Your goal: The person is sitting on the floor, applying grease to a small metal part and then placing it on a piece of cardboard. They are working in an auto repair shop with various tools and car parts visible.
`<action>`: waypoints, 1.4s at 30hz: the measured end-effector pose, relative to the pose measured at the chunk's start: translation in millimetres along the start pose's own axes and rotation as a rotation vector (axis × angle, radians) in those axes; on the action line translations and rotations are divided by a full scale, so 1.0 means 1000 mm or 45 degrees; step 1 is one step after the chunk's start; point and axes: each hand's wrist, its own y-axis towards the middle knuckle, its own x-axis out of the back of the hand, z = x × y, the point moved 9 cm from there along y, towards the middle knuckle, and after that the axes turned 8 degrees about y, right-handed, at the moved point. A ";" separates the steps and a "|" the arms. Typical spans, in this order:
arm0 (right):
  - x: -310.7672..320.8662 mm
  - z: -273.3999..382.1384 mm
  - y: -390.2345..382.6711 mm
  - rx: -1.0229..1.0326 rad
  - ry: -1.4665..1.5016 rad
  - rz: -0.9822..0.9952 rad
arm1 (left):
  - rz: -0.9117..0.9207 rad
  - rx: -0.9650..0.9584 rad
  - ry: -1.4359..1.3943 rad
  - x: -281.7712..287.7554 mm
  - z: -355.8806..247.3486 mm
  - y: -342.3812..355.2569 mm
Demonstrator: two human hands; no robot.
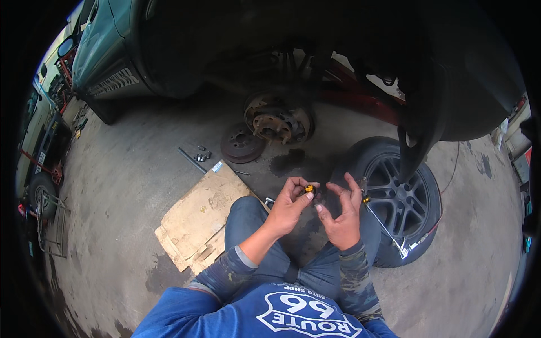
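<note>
In front of my knees, my left hand [289, 207] pinches a small round black and yellow part [310, 190] between thumb and fingers. My fingertips partly cover it, and its exact kind cannot be made out. Just right of it, my right hand [342, 215] is raised with its fingers apart and slightly bent, holding nothing. Its thumb comes close to the small part. Beyond both hands, the car's bare wheel hub and brake assembly [273, 123] shows rust. A brown brake drum [242, 142] lies on the floor beside it.
At right lies a wheel [401, 197] with a silver long-handled tool [389, 231] across it. Flattened cardboard [194, 217] lies left of my knee, near a metal bar [191, 160] and several nuts [202, 155]. The dark green car [112, 62] overhangs a red jack [360, 93].
</note>
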 end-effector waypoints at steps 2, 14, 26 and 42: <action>0.002 0.004 -0.001 0.017 -0.083 -0.029 | 0.005 0.004 0.024 -0.010 0.002 0.003; 0.028 -0.008 -0.025 0.045 -0.176 -0.041 | 0.217 0.111 -0.051 -0.044 0.010 -0.010; 0.038 -0.026 -0.031 -0.039 0.310 0.131 | 0.249 -0.443 0.976 -0.039 -0.046 -0.025; 0.015 -0.021 -0.045 -0.285 1.153 0.696 | 0.653 -0.701 1.316 -0.077 -0.078 -0.045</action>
